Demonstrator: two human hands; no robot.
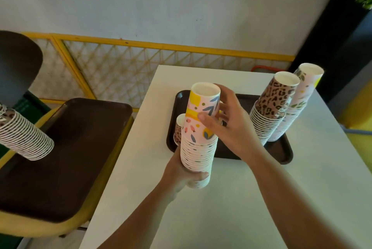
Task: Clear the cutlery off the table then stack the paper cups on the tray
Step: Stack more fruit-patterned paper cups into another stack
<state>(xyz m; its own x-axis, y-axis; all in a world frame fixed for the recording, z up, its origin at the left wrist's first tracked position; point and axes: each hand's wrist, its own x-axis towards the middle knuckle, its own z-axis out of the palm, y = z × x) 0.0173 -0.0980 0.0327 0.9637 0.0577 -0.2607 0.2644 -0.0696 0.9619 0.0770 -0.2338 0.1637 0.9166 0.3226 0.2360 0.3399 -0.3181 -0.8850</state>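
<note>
Over the near edge of the brown tray (281, 154), counter (302, 198) below: floral cup stack (198, 138) held inverted. Left hand (182, 170) cups its base, right hand (227, 126) fingers curl round the top cup. Light, crushable, likely wobbly; grip low.

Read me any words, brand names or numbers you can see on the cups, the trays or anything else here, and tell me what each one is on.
No text here can be read.
Leopard-print cup stack: a small whitish mark near its lower right, too blurred to read.
Floral cup stack held by both hands: only leaves, dots and colour blocks, no lettering.
Tray on the table: no label visible.
</note>
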